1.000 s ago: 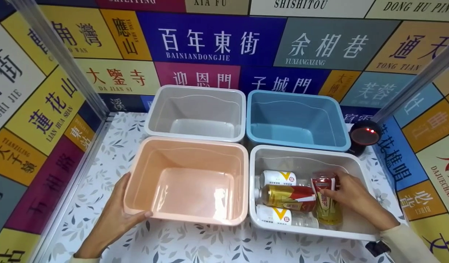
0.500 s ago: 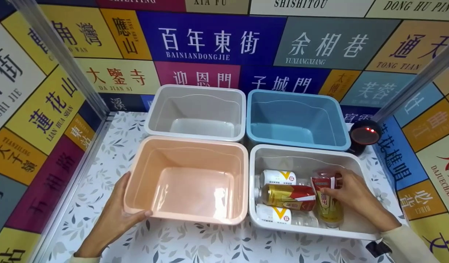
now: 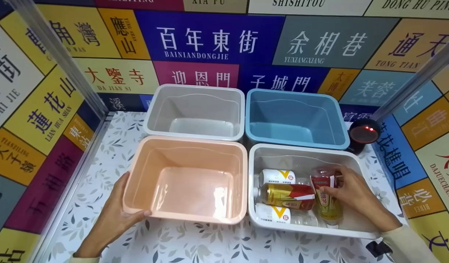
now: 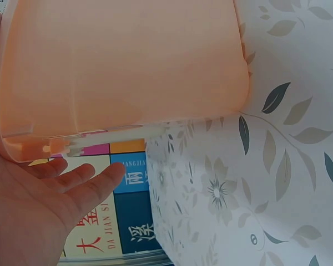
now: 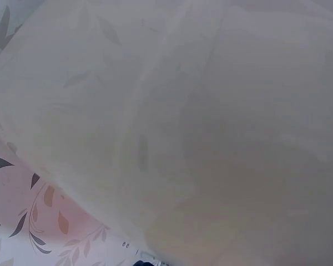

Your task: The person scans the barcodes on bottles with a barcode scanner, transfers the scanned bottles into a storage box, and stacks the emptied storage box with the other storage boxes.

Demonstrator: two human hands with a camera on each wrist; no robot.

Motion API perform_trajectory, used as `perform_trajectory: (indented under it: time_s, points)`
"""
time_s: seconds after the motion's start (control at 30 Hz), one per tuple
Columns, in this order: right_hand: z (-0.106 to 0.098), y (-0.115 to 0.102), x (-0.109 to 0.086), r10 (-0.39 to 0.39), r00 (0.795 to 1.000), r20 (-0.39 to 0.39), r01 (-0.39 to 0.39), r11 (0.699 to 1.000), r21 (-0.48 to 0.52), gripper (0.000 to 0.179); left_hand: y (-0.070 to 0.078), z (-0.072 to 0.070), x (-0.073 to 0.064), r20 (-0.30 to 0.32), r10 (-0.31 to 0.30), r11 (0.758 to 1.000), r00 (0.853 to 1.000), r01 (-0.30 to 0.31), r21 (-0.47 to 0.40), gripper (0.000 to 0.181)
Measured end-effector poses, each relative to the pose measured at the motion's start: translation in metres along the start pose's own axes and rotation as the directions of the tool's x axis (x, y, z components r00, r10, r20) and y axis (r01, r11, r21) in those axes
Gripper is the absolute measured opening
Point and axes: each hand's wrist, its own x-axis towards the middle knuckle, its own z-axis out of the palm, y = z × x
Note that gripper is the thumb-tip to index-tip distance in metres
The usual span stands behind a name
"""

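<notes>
In the head view, my left hand [image 3: 113, 215] holds the front left corner of a peach bin [image 3: 186, 217], thumb on the front rim and fingers along the left side wall. The left wrist view shows those fingers [image 4: 91, 185] just below the bin's rim. My right hand [image 3: 356, 195] reaches into the white bin [image 3: 312, 230] and grips a red and gold drink bottle [image 3: 324, 201] near its base, its cap towards the front wall. Left of it lies another red and gold bottle [image 3: 288, 196], between two white-labelled bottles [image 3: 277, 176]. The right wrist view shows mostly the bin wall [image 5: 222, 111].
A grey bin [image 3: 195, 104] and a blue bin [image 3: 297, 117] stand side by side behind. To the right of the blue bin is a black device [image 3: 365, 131] with red lights. Sign-printed panels [image 3: 209, 40] enclose the leaf-patterned table [image 3: 195, 244].
The bottle in my right hand has tilted slightly, so its cap end shows more at the front. My left hand and the bins stay in place.
</notes>
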Motion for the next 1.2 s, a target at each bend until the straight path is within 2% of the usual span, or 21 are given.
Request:
perform_trajectory:
  time_s: [0.23, 0.43, 0.53, 0.83, 1.07, 1.2]
  points:
    - [0.000, 0.000, -0.001, 0.003, 1.000, 0.015, -0.002, 1.000, -0.030, 0.081, 0.000, 0.000, 0.000, -0.003, 0.004, 1.000, 1.000, -0.004, 0.007, 0.130]
    - [-0.003, -0.005, -0.001, -0.031, 0.999, 0.019, 0.031, 0.999, -0.005, 0.074, 0.001, 0.000, -0.001, -0.006, -0.003, 0.999, 1.000, 0.004, 0.038, 0.132]
    - [-0.007, -0.006, -0.001, -0.066, 0.997, 0.038, 0.067, 0.997, -0.025, 0.075, 0.001, 0.000, -0.002, -0.005, -0.010, 0.999, 1.000, 0.010, 0.040, 0.132]
    - [-0.018, -0.015, -0.006, -0.083, 0.989, 0.120, 0.092, 0.993, -0.068, 0.078, -0.001, 0.000, -0.001, -0.006, -0.004, 1.000, 1.000, 0.004, 0.019, 0.131]
    - [-0.027, -0.021, -0.007, -0.100, 0.963, 0.252, 0.118, 0.991, -0.057, 0.087, -0.002, 0.000, 0.000, -0.005, -0.003, 1.000, 1.000, 0.003, 0.009, 0.130]
    - [-0.034, -0.023, -0.007, -0.094, 0.946, 0.310, 0.130, 0.987, -0.097, 0.083, -0.002, 0.000, 0.000, -0.004, -0.003, 1.000, 1.000, 0.003, 0.003, 0.129]
